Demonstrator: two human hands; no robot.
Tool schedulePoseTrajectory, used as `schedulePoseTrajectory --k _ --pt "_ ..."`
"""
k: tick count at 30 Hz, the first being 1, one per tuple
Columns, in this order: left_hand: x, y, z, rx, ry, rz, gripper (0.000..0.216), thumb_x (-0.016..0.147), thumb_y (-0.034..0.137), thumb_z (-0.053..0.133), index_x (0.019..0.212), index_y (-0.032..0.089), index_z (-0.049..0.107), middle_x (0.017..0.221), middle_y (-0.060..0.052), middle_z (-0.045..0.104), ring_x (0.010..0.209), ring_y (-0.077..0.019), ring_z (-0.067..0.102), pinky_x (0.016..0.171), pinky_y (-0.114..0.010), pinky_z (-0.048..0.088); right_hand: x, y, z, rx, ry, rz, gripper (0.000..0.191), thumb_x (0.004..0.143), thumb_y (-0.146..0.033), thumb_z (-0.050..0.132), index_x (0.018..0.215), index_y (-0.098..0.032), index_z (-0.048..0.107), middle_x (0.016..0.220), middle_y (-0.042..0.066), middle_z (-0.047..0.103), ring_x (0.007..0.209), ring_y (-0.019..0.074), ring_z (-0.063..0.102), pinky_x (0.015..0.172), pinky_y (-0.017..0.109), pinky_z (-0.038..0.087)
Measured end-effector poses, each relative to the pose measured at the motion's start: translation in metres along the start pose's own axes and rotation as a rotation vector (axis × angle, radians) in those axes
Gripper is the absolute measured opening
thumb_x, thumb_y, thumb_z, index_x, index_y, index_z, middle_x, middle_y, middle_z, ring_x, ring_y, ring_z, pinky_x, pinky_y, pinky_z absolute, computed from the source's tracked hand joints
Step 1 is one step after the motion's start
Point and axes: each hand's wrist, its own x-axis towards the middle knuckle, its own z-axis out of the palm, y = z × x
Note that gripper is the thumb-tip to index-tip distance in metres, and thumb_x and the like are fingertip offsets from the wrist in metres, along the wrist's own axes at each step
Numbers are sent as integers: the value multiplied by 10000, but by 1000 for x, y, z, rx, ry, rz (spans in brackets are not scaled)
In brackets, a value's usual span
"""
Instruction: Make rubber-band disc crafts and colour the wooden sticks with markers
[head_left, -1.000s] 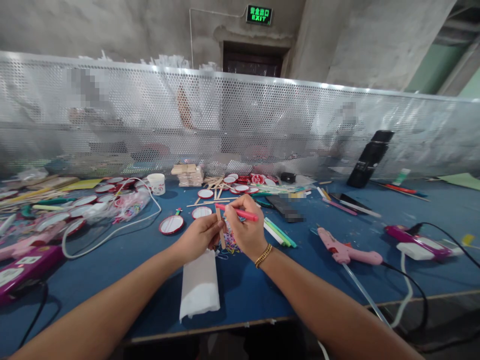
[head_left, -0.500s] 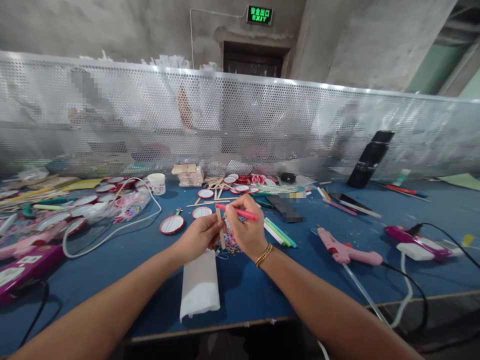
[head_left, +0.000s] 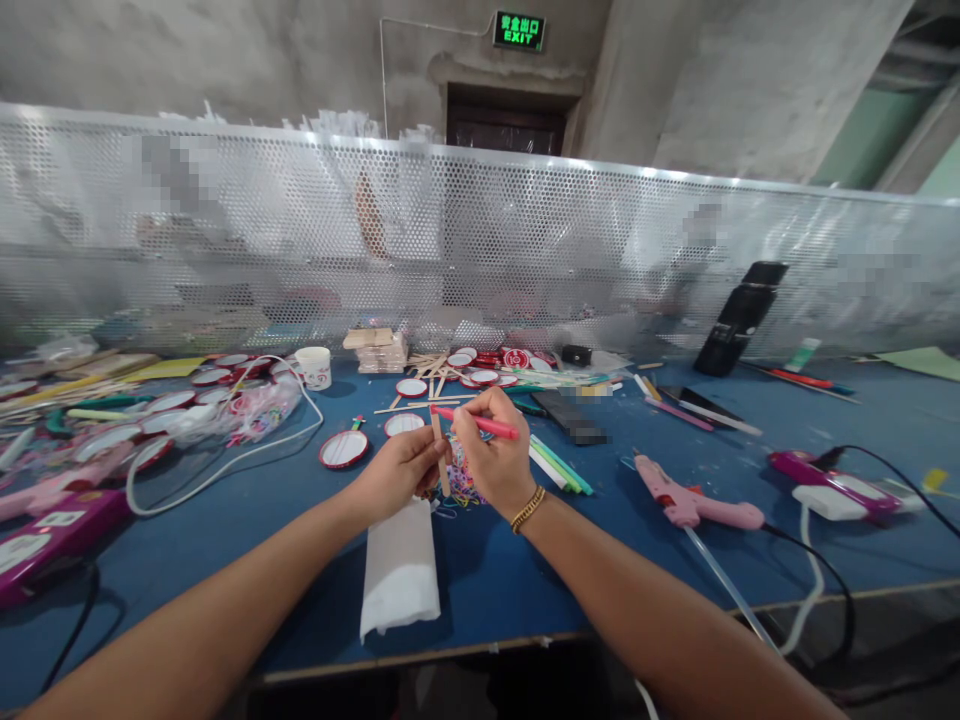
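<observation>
Over the middle of the blue table (head_left: pixel 225 520), my left hand (head_left: pixel 397 475) is closed on a flat wooden stick (head_left: pixel 441 455) that stands nearly upright. My right hand (head_left: pixel 491 455), with a gold bracelet at the wrist, is closed on a pink marker (head_left: pixel 480 424) held level against the stick's upper part. Under both hands lies a heap of small coloured rubber bands (head_left: pixel 463 488). A folded white tissue (head_left: pixel 400 570) rests just in front of my left wrist.
A pink glue gun (head_left: pixel 686 498) lies to the right, another glue gun and a white adapter (head_left: pixel 836 490) farther right. Round red-rimmed discs (head_left: pixel 343 448), sticks, straws (head_left: pixel 559 465), a paper cup (head_left: pixel 313 367) and a white cable litter the left and back. A perforated metal screen (head_left: pixel 525 250) bounds the table.
The right hand and marker shifted very slightly along the stick. Everything else stays as it was.
</observation>
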Motion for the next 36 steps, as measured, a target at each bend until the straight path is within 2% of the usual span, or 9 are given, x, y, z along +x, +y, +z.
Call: schedulePoseTrajectory --k 16,36 --pt "0 -2 -1 -12 7 0 453 853 625 515 735 190 469 493 60 451 419 -77 379 435 -222 267 0 1 0 -18 -2 -24 168 866 -245 559 706 -210 523 673 -10 563 684 154 541 654 304 425" --pt "0 -2 -1 2 -3 -4 448 860 617 505 745 185 473 500 60 464 416 -73 389 431 -213 286 1 0 -1 -6 3 14 168 868 -261 559 712 -205 529 689 -7 569 691 151 543 667 302 425"
